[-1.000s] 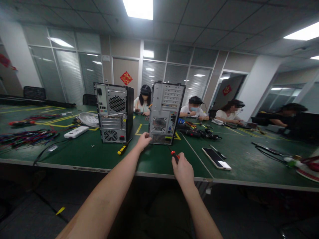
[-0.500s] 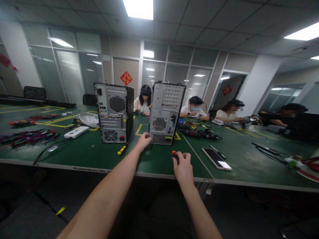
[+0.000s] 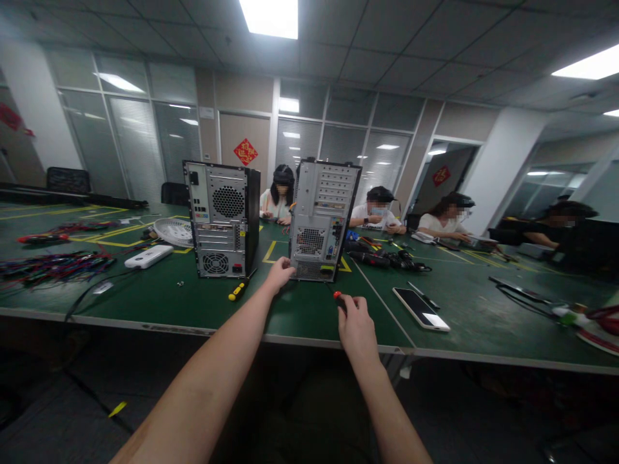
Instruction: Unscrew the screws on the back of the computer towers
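Two computer towers stand upright, back panels toward me. At the lower left edge of the right computer tower [image 3: 314, 222] is my left hand [image 3: 279, 274], its fingers closed against the corner. My right hand [image 3: 356, 322] is closed around a screwdriver [image 3: 337, 294] with a red end. Its dark shaft points up toward the lower right of that tower; whether the tip touches it I cannot make out. The left computer tower [image 3: 220, 222] has a black side. In front of it lies a yellow-and-black screwdriver [image 3: 236, 290], with small metal bits [image 3: 180, 283] to the left.
On the green table [image 3: 309, 312], a phone [image 3: 420, 309] and a thin tool [image 3: 423, 294] lie to the right. At left are a white device [image 3: 149, 256], a white basket [image 3: 173, 232] and tangled wires [image 3: 53, 267]. Several people sit across the table. Black cables [image 3: 406, 261] lie right of the tower.
My right hand has shifted very slightly to the right, still around the screwdriver. My left hand and both towers stay in place.
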Demonstrator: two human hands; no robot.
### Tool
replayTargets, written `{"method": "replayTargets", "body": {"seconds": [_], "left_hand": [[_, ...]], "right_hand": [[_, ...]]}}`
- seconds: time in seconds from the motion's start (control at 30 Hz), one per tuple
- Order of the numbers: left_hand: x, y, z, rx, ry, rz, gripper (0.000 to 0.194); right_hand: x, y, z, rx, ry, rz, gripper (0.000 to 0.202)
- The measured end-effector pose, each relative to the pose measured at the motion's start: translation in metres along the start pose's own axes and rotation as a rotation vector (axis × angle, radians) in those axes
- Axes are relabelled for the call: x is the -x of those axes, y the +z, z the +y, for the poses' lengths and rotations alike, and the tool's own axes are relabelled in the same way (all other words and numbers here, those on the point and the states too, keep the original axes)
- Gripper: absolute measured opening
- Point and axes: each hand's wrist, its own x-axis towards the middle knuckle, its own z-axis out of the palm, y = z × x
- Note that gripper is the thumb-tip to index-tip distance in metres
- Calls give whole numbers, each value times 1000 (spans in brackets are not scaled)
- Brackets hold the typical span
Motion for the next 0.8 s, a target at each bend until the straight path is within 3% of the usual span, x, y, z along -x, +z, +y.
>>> {"method": "replayTargets", "body": {"seconds": [0.53,0.8], "left_hand": [[3,-1,3,7,-1,-17,15],[4,-1,7,-4,-6,-10,15]], "right_hand": [[-1,-4,0,48,23,-110,21],[-1,0,4,87,20,-89,19]]}}
